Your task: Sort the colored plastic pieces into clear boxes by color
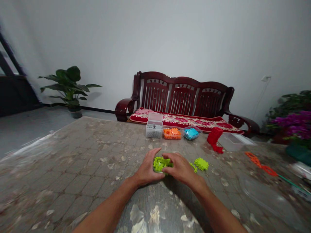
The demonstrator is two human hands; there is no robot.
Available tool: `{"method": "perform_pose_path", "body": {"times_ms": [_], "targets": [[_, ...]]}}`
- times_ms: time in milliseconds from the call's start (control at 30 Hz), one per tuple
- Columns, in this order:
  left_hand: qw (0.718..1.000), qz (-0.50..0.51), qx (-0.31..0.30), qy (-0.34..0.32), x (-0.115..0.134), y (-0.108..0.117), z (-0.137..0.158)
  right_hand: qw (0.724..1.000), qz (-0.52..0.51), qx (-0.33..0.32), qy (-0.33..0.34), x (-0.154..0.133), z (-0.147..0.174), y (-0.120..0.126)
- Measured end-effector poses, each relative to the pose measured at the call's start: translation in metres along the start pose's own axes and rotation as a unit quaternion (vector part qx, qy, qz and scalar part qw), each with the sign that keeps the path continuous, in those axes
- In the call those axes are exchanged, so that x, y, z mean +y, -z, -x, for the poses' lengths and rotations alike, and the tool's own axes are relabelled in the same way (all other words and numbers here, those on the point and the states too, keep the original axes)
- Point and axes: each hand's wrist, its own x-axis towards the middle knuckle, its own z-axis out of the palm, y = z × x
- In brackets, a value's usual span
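Note:
A clear plastic container of lime-green interlocking plastic pieces sits on the table in front of me. My left hand is wrapped round its left side. Over its right side, my right hand has thumb and fingers curled round a green piece among the others; the palm hides part of the container. Just right of that hand, a loose green piece with a toothed edge lies flat on the table, and another is partly covered by the hand.
Farther back stand a box of grey pieces, a container of orange pieces and a container of blue pieces. To the right are a red block structure, a clear box, orange linked parts and a clear lid.

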Motion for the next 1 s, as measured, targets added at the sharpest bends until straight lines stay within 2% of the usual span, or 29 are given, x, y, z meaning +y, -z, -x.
{"method": "perform_pose_path", "body": {"times_ms": [100,267,433,533,600,700,800,900,1000], "targets": [[1.0,-0.006,0.001,-0.002,0.001,0.0,0.0,1.0,0.005,-0.024,0.013,0.0,-0.001,-0.001],[1.0,-0.006,-0.006,-0.001,0.002,0.001,-0.001,0.999,0.026,-0.024,0.029,0.004,0.0,-0.004],[1.0,-0.004,-0.006,-0.001,0.001,0.002,-0.001,0.995,0.062,-0.033,0.075,0.004,0.0,-0.006],[1.0,-0.004,-0.004,0.002,0.001,0.002,-0.001,0.994,0.053,-0.023,0.089,0.005,0.0,-0.009],[1.0,-0.004,-0.007,0.004,0.002,0.002,-0.001,0.996,0.027,0.007,0.086,0.01,0.0,-0.008],[1.0,-0.006,-0.01,0.004,0.002,0.002,-0.001,0.995,-0.034,0.093,0.031,0.027,0.002,0.002],[1.0,-0.013,-0.011,0.006,0.002,0.003,-0.001,0.982,-0.087,0.152,-0.072,0.056,0.009,0.018],[1.0,-0.019,-0.01,0.012,0.002,0.003,-0.001,0.973,-0.085,0.143,-0.157,0.084,0.022,0.031],[1.0,-0.021,-0.008,0.015,0.003,0.003,-0.001,0.975,-0.007,0.106,-0.194,0.098,0.04,0.032]]}}
